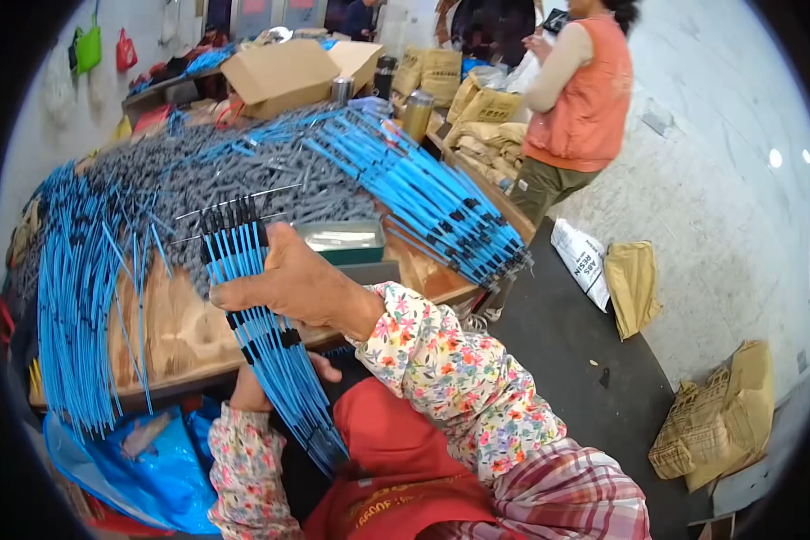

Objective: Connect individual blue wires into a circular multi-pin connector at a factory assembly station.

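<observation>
A flat bundle of thin blue rods (pixel 283 367) with black sleeves and black ends slants across in front of me, from the table's front edge down to my lap. My right hand (pixel 292 281) is closed around its upper part, thumb across the front. Two thin metal rods cross the bundle near its black tips. Lower down, my left hand (pixel 254 391) wraps behind the same bundle; its fingertips show past the right side and the rest is partly hidden.
Grey plastic pieces (pixel 261 162) are heaped over the wooden table (pixel 184 333). Blue rods (pixel 72 297) lie at left, finished-looking rod bundles (pixel 423 198) at right. Beyond the green box (pixel 346 255) stand a cardboard box (pixel 279 76) and flasks. A person (pixel 576 99) stands at right; sacks (pixel 715 414) lie on the floor.
</observation>
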Tool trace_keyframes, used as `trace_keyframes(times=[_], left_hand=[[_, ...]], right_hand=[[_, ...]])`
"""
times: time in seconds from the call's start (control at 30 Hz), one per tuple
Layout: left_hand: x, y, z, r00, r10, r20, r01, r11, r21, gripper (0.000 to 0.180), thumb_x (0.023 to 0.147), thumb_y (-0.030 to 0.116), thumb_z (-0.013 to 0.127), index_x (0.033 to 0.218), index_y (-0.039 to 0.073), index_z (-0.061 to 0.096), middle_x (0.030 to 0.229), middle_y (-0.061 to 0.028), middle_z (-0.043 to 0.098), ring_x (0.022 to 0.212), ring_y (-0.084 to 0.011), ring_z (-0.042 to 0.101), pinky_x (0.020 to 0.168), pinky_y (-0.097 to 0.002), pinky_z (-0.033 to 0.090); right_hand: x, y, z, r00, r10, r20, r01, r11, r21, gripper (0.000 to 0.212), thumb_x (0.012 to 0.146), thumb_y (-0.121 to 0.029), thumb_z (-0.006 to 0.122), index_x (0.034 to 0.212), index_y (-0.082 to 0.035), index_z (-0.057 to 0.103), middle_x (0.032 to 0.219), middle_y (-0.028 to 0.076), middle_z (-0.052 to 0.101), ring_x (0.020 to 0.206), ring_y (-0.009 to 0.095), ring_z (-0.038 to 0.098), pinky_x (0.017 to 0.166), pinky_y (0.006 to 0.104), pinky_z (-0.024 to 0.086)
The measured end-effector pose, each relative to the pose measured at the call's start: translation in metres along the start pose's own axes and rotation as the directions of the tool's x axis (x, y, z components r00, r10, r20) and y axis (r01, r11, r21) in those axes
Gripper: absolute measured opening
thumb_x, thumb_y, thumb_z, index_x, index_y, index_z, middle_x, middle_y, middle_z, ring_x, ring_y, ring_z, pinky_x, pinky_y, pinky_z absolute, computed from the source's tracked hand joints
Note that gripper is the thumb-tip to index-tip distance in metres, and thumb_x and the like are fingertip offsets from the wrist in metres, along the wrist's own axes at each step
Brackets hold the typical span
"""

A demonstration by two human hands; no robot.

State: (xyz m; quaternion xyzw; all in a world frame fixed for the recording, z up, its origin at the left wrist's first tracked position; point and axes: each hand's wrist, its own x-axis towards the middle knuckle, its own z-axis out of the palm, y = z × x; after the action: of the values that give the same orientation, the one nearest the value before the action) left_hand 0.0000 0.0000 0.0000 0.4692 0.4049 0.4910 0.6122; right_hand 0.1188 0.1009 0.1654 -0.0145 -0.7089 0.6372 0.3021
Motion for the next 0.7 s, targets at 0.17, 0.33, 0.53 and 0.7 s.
trace_keyframes(times=[0.17,0.33,0.53,0.7], left_hand=[[-0.015,-0.022,0.041,0.996,0.054,0.069,-0.016,0.887,-0.461,0.085,0.088,0.067,0.029,0.118,-0.010,0.051,0.104,-0.0281,0.062,0.099,-0.0411,0.061,0.089,-0.0476,0.048],[-0.039,-0.019,0.054,0.995,0.102,0.017,-0.081,0.873,-0.481,0.086,0.086,0.068,0.033,0.116,-0.010,0.052,0.104,-0.0244,0.063,0.101,-0.0379,0.061,0.090,-0.0454,0.047],[-0.055,-0.028,0.061,0.982,0.183,-0.047,-0.187,0.975,-0.121,0.081,0.086,0.066,0.043,0.116,-0.008,0.056,0.109,-0.0173,0.063,0.102,-0.0260,0.061,0.094,-0.0383,0.045],[-0.040,-0.021,0.058,0.982,0.189,-0.012,-0.190,0.977,-0.098,0.083,0.085,0.067,0.043,0.124,-0.006,0.051,0.117,-0.0164,0.060,0.108,-0.0236,0.058,0.096,-0.0344,0.043]], right_hand=[[-0.010,-0.017,-0.011,0.990,0.116,-0.085,-0.103,0.985,0.138,0.009,0.072,-0.005,0.073,0.072,-0.003,0.064,0.066,0.001,0.063,0.054,0.006,0.056,0.049,0.0223,0.047],[0.002,0.011,-0.028,0.972,0.174,-0.161,-0.149,0.977,0.155,0.010,0.070,-0.005,0.074,0.072,-0.002,0.064,0.068,0.001,0.063,0.055,0.007,0.057,0.050,0.0236,0.047],[0.002,0.017,-0.022,0.956,0.204,-0.213,-0.168,0.970,0.176,0.009,0.072,-0.004,0.072,0.078,0.000,0.067,0.076,0.003,0.066,0.067,0.012,0.062,0.059,0.0275,0.051],[-0.008,0.007,-0.045,0.990,0.123,-0.073,-0.110,0.981,0.157,0.019,0.078,-0.006,0.068,0.094,0.005,0.068,0.089,0.009,0.069,0.077,0.013,0.066,0.067,0.0298,0.057]])
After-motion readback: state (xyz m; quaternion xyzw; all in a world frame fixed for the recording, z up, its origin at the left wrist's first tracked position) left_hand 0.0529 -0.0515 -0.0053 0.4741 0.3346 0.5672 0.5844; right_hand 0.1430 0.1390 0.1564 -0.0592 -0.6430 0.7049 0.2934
